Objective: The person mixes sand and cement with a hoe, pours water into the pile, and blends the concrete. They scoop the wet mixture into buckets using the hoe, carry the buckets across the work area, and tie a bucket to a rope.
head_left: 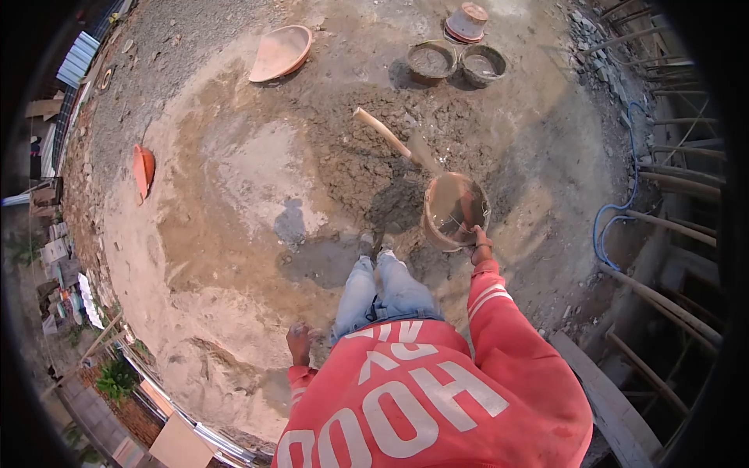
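Observation:
My right hand (pixel 482 246) grips the near right rim of a mud-stained bucket (pixel 434 235), which is tilted so that its inside shows. Wet grey residue coats the inside. Just beyond the bucket, a long-handled tool with a wooden handle (pixel 380 132) leans over the wet mortar heap (pixel 355 168); I cannot make out its working end. My left hand (pixel 299 344) hangs low beside my hip, holding nothing, its fingers loosely apart above the sandy ground.
Two mortar-smeared buckets (pixel 431 62) stand at the back, near an upturned bucket (pixel 466 22). A wide orange basin (pixel 282 54) lies tilted at back left, with another orange piece (pixel 143 173) farther left. A blue hose (pixel 602 226) and wooden poles (pixel 680 184) line the right side.

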Demonstrator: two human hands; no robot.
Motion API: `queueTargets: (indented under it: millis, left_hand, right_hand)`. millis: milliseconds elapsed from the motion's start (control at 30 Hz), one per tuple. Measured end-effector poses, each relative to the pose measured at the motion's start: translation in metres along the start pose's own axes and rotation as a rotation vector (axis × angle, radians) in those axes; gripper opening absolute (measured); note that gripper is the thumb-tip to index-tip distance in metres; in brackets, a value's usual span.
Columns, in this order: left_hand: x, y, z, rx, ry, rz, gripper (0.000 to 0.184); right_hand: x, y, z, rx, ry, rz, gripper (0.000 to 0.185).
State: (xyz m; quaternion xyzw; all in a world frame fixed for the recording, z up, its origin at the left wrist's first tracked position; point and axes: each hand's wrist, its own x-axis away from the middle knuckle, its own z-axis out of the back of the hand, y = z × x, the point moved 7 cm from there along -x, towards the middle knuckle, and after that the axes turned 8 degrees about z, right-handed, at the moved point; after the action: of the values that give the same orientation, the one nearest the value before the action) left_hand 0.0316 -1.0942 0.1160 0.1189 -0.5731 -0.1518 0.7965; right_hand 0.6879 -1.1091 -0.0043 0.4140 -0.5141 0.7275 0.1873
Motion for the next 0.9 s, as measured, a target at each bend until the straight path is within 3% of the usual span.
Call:
queueTargets:
  millis: [133, 267, 367, 467, 533, 600, 667, 767, 900]
  left_hand:
    - [0.003, -0.003, -0.001, -0.005, 0.004, 0.019, 0.032]
    - [0.002, 0.011, 0.001, 0.015, 0.002, 0.004, 0.034]
    - [-0.009, 0.025, 0.003, 0.096, -0.002, -0.001, 0.03]
    - [-0.013, 0.047, -0.004, 0.002, 0.004, -0.016, 0.03]
    - [-0.018, 0.057, -0.007, -0.042, 0.007, -0.017, 0.031]
    - [-0.022, 0.071, -0.015, -0.057, 0.003, 0.008, 0.031]
    - [-0.035, 0.082, -0.015, -0.106, 0.004, 0.011, 0.031]
    - [-0.072, 0.098, -0.01, -0.153, -0.002, 0.033, 0.031]
    - [-0.134, 0.159, 0.004, -0.171, -0.054, 0.065, 0.03]
  right_hand:
    - [-0.024, -0.013, -0.015, -0.184, -0.008, -0.032, 0.027]
    - [-0.051, -0.069, -0.031, 0.628, 0.169, 0.243, 0.057]
    - [0.016, -0.132, -0.06, 0.974, 0.343, 0.22, 0.07]
    - [-0.007, -0.113, -0.045, 0.844, 0.238, 0.283, 0.075]
    - [-0.042, -0.078, -0.021, 0.798, 0.314, 0.286, 0.078]
    - [-0.035, -0.054, -0.017, 0.535, 0.228, 0.306, 0.076]
    - [-0.059, -0.009, -0.004, 0.251, 0.323, 0.104, 0.061]
    - [0.01, -0.016, -0.055, -0.13, 0.331, 0.017, 0.049]
    - [-0.026, 0.017, -0.081, -0.309, 0.408, -0.162, 0.042]
